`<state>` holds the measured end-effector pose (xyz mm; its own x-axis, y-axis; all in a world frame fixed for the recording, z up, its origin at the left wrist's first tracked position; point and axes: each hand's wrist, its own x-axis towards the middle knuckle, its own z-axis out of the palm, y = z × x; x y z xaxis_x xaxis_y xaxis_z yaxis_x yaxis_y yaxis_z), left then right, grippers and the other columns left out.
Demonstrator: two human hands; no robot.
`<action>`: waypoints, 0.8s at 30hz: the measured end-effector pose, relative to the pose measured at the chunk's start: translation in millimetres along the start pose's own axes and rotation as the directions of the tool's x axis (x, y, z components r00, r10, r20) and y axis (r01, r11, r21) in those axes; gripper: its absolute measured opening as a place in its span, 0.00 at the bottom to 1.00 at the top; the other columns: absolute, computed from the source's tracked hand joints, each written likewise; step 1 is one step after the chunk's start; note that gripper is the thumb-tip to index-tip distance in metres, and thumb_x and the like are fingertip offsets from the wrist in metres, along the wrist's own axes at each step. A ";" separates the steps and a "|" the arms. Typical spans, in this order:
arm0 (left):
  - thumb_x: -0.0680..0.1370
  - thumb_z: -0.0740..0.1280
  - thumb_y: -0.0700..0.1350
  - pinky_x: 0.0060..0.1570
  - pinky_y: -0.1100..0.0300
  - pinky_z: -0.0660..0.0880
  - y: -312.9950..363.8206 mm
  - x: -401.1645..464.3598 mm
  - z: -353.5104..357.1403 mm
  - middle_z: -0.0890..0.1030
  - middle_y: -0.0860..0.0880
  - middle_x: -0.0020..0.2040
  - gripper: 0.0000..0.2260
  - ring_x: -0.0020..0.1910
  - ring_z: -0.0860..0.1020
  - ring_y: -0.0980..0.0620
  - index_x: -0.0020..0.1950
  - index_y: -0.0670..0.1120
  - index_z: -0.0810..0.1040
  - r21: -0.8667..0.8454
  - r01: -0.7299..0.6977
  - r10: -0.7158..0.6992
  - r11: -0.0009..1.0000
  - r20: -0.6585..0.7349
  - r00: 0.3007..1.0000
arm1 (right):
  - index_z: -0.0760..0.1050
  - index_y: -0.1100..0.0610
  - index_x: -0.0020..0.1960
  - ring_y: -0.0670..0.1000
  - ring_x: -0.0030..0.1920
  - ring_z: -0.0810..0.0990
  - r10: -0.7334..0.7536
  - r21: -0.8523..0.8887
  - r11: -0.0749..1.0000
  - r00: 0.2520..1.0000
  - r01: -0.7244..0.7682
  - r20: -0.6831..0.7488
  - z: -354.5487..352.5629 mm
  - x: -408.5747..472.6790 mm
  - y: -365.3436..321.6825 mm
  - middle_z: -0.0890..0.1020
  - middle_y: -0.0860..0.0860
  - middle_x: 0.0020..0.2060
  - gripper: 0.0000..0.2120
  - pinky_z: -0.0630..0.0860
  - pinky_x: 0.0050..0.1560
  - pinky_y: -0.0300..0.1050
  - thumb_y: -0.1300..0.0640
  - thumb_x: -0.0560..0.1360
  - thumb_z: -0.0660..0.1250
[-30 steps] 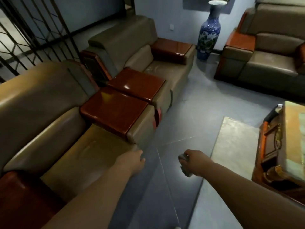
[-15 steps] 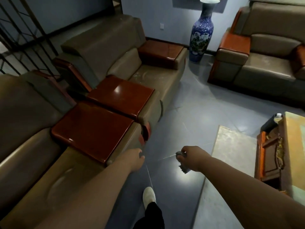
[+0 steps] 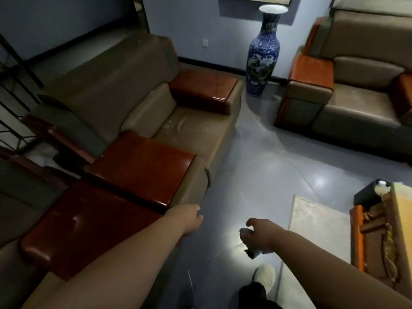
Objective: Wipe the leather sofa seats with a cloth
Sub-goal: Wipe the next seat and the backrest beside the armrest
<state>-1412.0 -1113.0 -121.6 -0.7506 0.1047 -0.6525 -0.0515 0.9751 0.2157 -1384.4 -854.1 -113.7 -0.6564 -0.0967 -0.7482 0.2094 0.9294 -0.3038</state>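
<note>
Glossy grey tiled floor (image 3: 256, 175); blue-white vase (image 3: 264, 52) against wall; pale rug (image 3: 316, 230)

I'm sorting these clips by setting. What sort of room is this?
Probably a sitting room or reception lounge: leather armchairs with glossy wooden armrests, a matching sofa opposite, and a tall blue-and-white floor vase by the wall.

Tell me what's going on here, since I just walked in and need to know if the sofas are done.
A person is walking between the sofas with a small grey cloth gripped in the right hand. The left hand hangs loose and holds nothing, near a wooden armrest. Nothing is being wiped right now. The seat of the armchair ahead shows pale specks and a smear, so it looks not yet wiped.
</note>
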 end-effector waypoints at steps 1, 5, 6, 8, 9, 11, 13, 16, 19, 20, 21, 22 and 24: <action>0.86 0.58 0.56 0.63 0.48 0.75 5.9 16.0 -8.6 0.78 0.45 0.70 0.19 0.66 0.77 0.43 0.75 0.51 0.73 0.008 0.000 0.000 1.000 0.007 1.000 | 0.71 0.52 0.72 0.54 0.52 0.83 -0.002 -0.031 1.000 1.000 0.001 -0.022 -14.3 13.9 1.0 0.83 0.52 0.60 0.23 0.79 0.50 0.43 0.44 0.80 0.65; 0.87 0.58 0.55 0.63 0.49 0.76 33.2 81.2 -47.7 0.77 0.45 0.71 0.21 0.66 0.78 0.43 0.77 0.50 0.71 0.039 0.043 -0.043 0.998 0.007 0.999 | 0.76 0.50 0.65 0.53 0.51 0.82 -0.042 -0.104 0.994 0.999 0.040 -0.022 -76.2 82.3 11.1 0.83 0.51 0.54 0.18 0.80 0.53 0.45 0.43 0.79 0.64; 0.87 0.58 0.55 0.63 0.49 0.77 38.9 97.4 -56.9 0.77 0.45 0.72 0.21 0.65 0.78 0.44 0.78 0.50 0.70 0.029 0.064 -0.064 0.998 0.001 0.998 | 0.76 0.51 0.64 0.54 0.52 0.83 -0.064 -0.128 0.990 0.998 0.061 -0.014 -95.4 99.0 14.1 0.83 0.51 0.53 0.17 0.80 0.53 0.46 0.43 0.79 0.64; 0.87 0.58 0.56 0.63 0.47 0.78 49.2 126.8 -74.8 0.76 0.45 0.72 0.21 0.65 0.78 0.44 0.78 0.50 0.70 -0.009 0.116 -0.116 0.993 -0.001 0.993 | 0.77 0.53 0.63 0.55 0.56 0.82 -0.124 -0.239 0.962 0.991 0.132 0.049 -140.4 129.0 19.7 0.82 0.52 0.56 0.16 0.79 0.57 0.48 0.45 0.80 0.66; 0.86 0.57 0.56 0.65 0.46 0.77 54.4 140.7 -84.8 0.76 0.45 0.74 0.22 0.67 0.77 0.43 0.79 0.50 0.69 -0.019 0.137 -0.137 0.990 -0.002 0.991 | 0.77 0.55 0.64 0.55 0.59 0.81 -0.149 -0.304 0.937 0.984 0.173 0.102 -163.9 141.6 21.8 0.82 0.53 0.58 0.16 0.79 0.60 0.49 0.48 0.80 0.67; 0.86 0.57 0.57 0.68 0.45 0.75 64.9 165.8 -104.7 0.73 0.45 0.77 0.24 0.72 0.74 0.42 0.81 0.52 0.67 -0.023 0.181 -0.181 0.983 0.004 0.984 | 0.77 0.57 0.64 0.55 0.60 0.80 -0.153 -0.347 0.916 0.976 0.200 0.157 -207.3 166.6 25.2 0.81 0.52 0.59 0.17 0.79 0.60 0.51 0.50 0.80 0.68; 0.86 0.57 0.57 0.68 0.46 0.75 77.5 190.4 -123.0 0.73 0.45 0.77 0.24 0.72 0.74 0.42 0.81 0.52 0.67 -0.036 0.210 -0.210 0.977 -0.001 0.978 | 0.78 0.56 0.59 0.53 0.52 0.85 -0.140 -0.290 0.940 0.979 0.179 0.151 -246.8 198.9 32.5 0.85 0.51 0.51 0.16 0.83 0.50 0.48 0.47 0.77 0.68; 0.86 0.57 0.57 0.63 0.47 0.77 99.2 217.0 -147.7 0.78 0.46 0.71 0.20 0.66 0.78 0.44 0.76 0.52 0.73 -0.125 0.236 -0.243 0.964 -0.044 0.969 | 0.79 0.56 0.56 0.52 0.42 0.86 -0.121 -0.151 0.979 0.988 0.134 0.094 -300.8 239.7 32.1 0.87 0.51 0.41 0.17 0.85 0.46 0.46 0.43 0.79 0.64; 0.86 0.57 0.56 0.58 0.50 0.80 105.2 243.7 -171.5 0.83 0.49 0.61 0.16 0.58 0.81 0.47 0.67 0.52 0.78 -0.226 0.274 -0.309 0.935 -0.140 0.941 | 0.80 0.54 0.56 0.53 0.47 0.84 -0.162 -0.135 0.977 0.986 0.164 0.029 -342.6 273.3 19.6 0.86 0.52 0.46 0.21 0.80 0.51 0.47 0.39 0.82 0.60; 0.86 0.57 0.56 0.56 0.50 0.81 102.3 253.8 -181.1 0.83 0.50 0.57 0.15 0.55 0.81 0.48 0.64 0.52 0.79 -0.258 0.293 -0.341 0.921 -0.164 0.926 | 0.80 0.54 0.56 0.53 0.49 0.82 -0.181 -0.148 0.972 0.983 0.183 0.024 -352.4 286.9 15.0 0.84 0.52 0.47 0.21 0.78 0.52 0.46 0.38 0.82 0.59; 0.86 0.57 0.56 0.54 0.50 0.81 96.9 265.6 -190.1 0.83 0.51 0.54 0.15 0.52 0.81 0.50 0.62 0.52 0.80 -0.293 0.311 -0.371 0.904 -0.181 0.911 | 0.80 0.54 0.57 0.52 0.50 0.81 -0.189 -0.156 0.969 0.981 0.192 0.034 -360.8 300.6 10.9 0.83 0.52 0.48 0.21 0.75 0.53 0.46 0.38 0.83 0.59; 0.86 0.57 0.56 0.53 0.50 0.82 89.3 277.5 -198.5 0.83 0.52 0.52 0.14 0.49 0.81 0.51 0.60 0.52 0.80 -0.329 0.327 -0.401 0.886 -0.187 0.897 | 0.81 0.54 0.58 0.52 0.51 0.81 -0.191 -0.158 0.968 0.980 0.197 0.050 -367.8 315.4 6.9 0.83 0.51 0.49 0.22 0.74 0.54 0.46 0.38 0.82 0.60; 0.86 0.58 0.56 0.52 0.51 0.82 72.5 304.5 -212.7 0.83 0.53 0.50 0.13 0.47 0.81 0.54 0.58 0.53 0.80 -0.382 0.356 -0.443 0.853 -0.166 0.881 | 0.81 0.53 0.59 0.52 0.53 0.81 -0.186 -0.168 0.966 0.979 0.199 0.088 -382.6 344.0 -3.2 0.83 0.52 0.52 0.22 0.75 0.55 0.47 0.37 0.82 0.60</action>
<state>-1784.4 -1052.0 -150.1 -0.7480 -0.3722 -0.5494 -0.5633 0.7938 0.2291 -1888.2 -754.1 -144.5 -0.6177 -0.2989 -0.7274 -0.0502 0.9380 -0.3428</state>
